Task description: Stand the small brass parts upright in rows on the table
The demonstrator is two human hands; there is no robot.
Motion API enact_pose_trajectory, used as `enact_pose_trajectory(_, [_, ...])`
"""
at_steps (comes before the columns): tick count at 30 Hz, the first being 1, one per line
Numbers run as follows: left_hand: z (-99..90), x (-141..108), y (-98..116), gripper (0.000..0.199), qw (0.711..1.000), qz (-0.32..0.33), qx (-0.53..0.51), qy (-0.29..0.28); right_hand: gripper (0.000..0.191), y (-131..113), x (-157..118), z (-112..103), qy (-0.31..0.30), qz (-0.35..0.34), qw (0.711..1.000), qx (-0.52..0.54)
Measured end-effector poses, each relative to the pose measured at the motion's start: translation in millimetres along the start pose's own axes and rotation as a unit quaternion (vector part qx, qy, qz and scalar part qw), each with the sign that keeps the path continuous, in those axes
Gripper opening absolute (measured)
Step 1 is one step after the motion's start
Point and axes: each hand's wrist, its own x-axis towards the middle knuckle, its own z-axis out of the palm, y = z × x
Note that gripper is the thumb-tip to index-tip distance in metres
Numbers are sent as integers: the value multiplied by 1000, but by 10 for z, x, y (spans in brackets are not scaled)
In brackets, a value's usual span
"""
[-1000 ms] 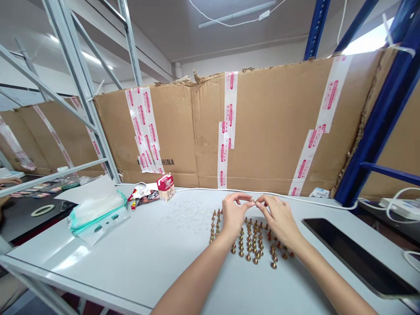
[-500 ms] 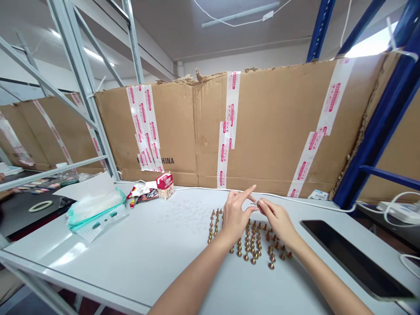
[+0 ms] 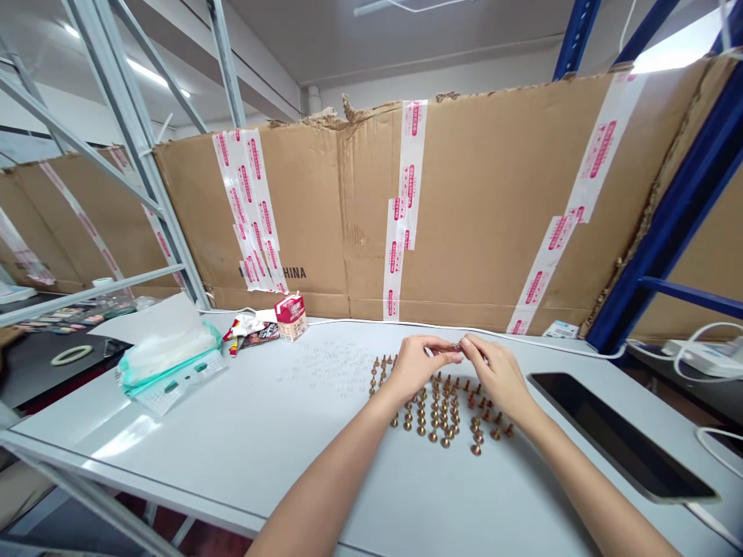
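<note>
Both hands meet above the far end of the rows of brass-coloured screws. My left hand (image 3: 416,365) is closed, its thumb and fingers pinching a small metal screw (image 3: 457,346). My right hand (image 3: 500,379) grips the other end of the same piece between thumb and forefinger, and the fingertips hide most of it. Below and between the hands, many screws (image 3: 445,442) stand on their broad heads, shanks up, in rough rows on the light grey table (image 3: 290,456). Left of them lie scattered tiny clear pieces (image 3: 333,363), too small to name.
A dark flat tablet-like device (image 3: 621,433) lies to the right. A small red-and-white drink carton (image 3: 291,319) and crumpled wrappers (image 3: 251,333) stand at the back left, near an opened pack of white tissues (image 3: 168,356). A taped cardboard wall (image 3: 464,216) closes off the rear.
My left forefinger, stretched out before, has bent down onto the small screw. Both hands stay together over the rows. The camera view has tilted slightly downward.
</note>
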Motion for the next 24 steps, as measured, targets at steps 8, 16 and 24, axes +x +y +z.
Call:
enact_pose_trajectory(8, [-13, 10, 4, 24, 1000, -4, -1, -6, 38, -10, -5, -16, -19, -17, 1000, -4])
enact_pose_trajectory(16, [-28, -28, 64, 22, 992, 28, 113, 53, 38, 19, -10, 7, -34, 12, 999, 15])
enact_pose_trajectory(24, [-20, -2, -3, 19, 998, -10, 53, 25, 35, 16, -6, 2, -45, -11, 999, 16])
